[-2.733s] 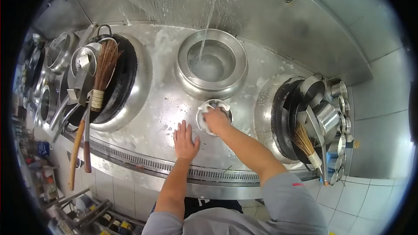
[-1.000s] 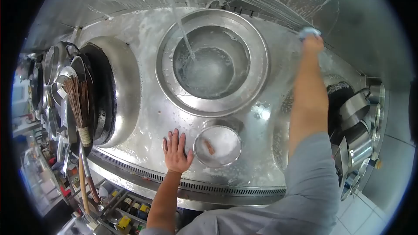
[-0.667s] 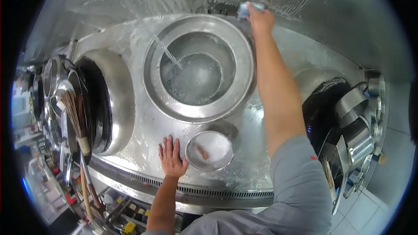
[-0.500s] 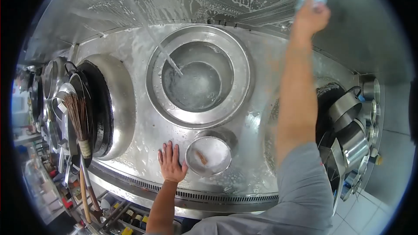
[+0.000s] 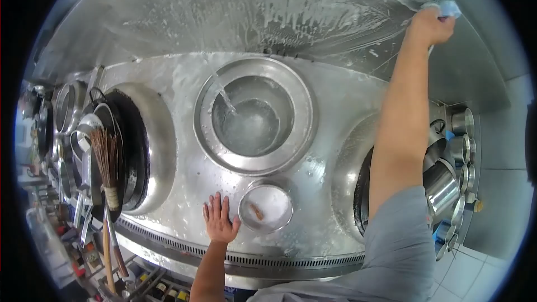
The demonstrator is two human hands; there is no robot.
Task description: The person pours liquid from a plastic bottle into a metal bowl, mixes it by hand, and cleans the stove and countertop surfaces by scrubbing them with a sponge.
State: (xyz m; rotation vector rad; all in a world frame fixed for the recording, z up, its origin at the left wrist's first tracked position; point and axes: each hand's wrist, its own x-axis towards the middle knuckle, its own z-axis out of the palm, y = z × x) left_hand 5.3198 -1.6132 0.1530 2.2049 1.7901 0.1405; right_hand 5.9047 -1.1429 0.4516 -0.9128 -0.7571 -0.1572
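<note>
My right hand [image 5: 432,27] is closed around a light blue cloth [image 5: 447,8] and presses it to the steel back wall [image 5: 235,17], high near the right corner. Soapy streaks and drips cover the wall to its left. My left hand [image 5: 220,219] rests flat on the wet steel counter [image 5: 187,190], fingers spread. Just right of it stands a round metal bowl [image 5: 274,204] of white suds with a small brown piece [image 5: 257,211] inside. Behind the bowl, water streams into a round basin [image 5: 254,126] set in a wide steel ring.
To the left, a wok [image 5: 131,151] sits in a raised ring, with a bamboo brush [image 5: 106,162] and ladles leaning there. Several steel pots [image 5: 442,187] crowd the right side. A slotted drain [image 5: 251,260] runs along the front edge. Bottles [image 5: 159,291] stand below.
My right hand has moved right along the wall with the cloth, toward the corner. The view has tilted up slightly, showing more wall. My left hand stays flat on the counter.
</note>
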